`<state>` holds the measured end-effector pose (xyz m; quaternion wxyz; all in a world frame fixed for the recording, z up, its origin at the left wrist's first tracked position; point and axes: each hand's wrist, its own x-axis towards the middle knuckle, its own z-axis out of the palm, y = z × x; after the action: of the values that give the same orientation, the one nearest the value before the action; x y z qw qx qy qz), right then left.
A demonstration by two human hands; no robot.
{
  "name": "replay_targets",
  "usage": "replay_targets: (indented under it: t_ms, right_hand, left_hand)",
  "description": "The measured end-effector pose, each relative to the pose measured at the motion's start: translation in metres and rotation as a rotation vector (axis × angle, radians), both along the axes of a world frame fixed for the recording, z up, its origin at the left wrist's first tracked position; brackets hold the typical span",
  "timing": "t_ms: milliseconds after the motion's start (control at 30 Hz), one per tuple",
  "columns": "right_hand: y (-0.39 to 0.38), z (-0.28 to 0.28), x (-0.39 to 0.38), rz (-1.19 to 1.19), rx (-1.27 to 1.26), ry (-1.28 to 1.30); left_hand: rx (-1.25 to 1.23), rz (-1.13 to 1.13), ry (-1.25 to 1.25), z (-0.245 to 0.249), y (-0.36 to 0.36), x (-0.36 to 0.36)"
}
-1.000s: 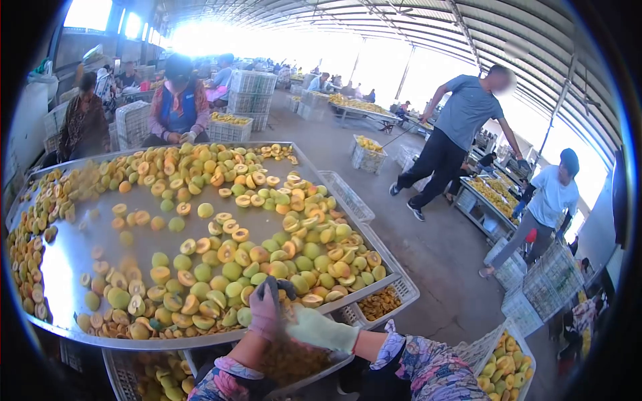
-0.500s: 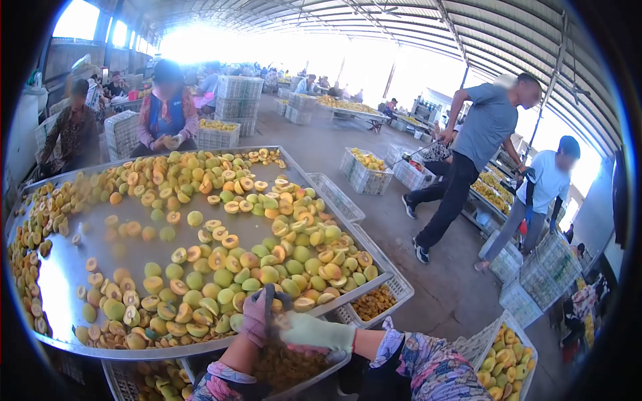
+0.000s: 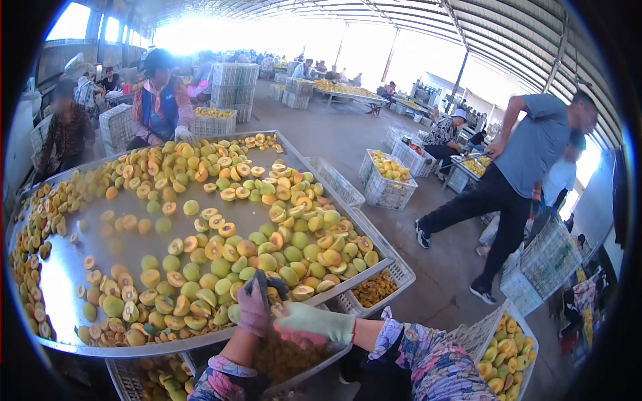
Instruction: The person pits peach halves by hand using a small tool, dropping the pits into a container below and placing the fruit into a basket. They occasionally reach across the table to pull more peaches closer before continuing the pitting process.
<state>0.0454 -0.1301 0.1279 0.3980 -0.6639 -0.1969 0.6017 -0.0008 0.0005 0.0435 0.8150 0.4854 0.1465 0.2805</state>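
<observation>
The fisted pink-gloved left hand (image 3: pixel 254 309) is met from the right by the green-gloved right hand (image 3: pixel 313 325), contents hidden, halved yellow peaches (image 3: pixel 289 275) just beyond.

Legible text: none in this view.
Crates (image 3: pixel 384 190): white lattice walls, no print can be made out.
Table (image 3: pixel 67 281): bare metal and rim, no stamp or label can be made out.
Gloves on left hand (image 3: pixel 254 307) and right hand (image 3: pixel 311 324): no marking readable.
Clothing of the people nearby: too small and blurred to read anything.
</observation>
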Motion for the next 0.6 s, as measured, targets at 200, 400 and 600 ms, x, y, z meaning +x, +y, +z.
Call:
replay_targets:
  t_ms: [200, 400, 600]
  right_hand:
    - [-0.006, -0.002, -0.001, -0.002, -0.02, -0.168]
    - [-0.006, -0.027, 0.01, -0.07, 0.023, 0.308]
    - [-0.006, -0.033, -0.002, -0.103, 0.088, 0.079]
  left_hand:
    - [-0.095, -0.114, 0.106, -0.013, 0.003, 0.007]
    - [0.048, -0.072, 0.008, -0.009, 0.008, 0.008]
    - [-0.078, -0.25, -0.12, -0.027, 0.011, 0.011]
